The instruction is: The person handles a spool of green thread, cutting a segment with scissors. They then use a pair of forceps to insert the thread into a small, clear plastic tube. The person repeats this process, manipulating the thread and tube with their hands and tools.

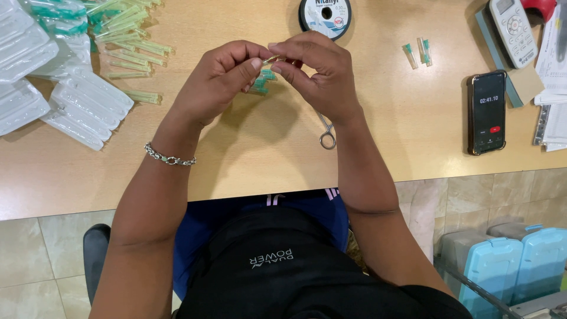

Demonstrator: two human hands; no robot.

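Wooden tabletop (248, 147), light tone. Far left: stack of clear plastic blister trays (77, 106), beside them a loose heap of green-capped tubes (127, 41). Top centre: spool of line (325, 16). Right: two stray capped tubes (417, 53), black phone (486, 112) with lit screen, white remote (512, 25), papers (555, 65). Below right: pale blue cases (520, 266).

Person, seated, seen from above. Both forearms bare, no sleeves in view. Left wrist: silver chain-link bracelet (169, 158). Lap: black garment (277, 266) with small pale lettering and a small logo mark. Beneath it: blue clothing (236, 214) with a few white markings at its upper edge. No rings visible on the fingers.
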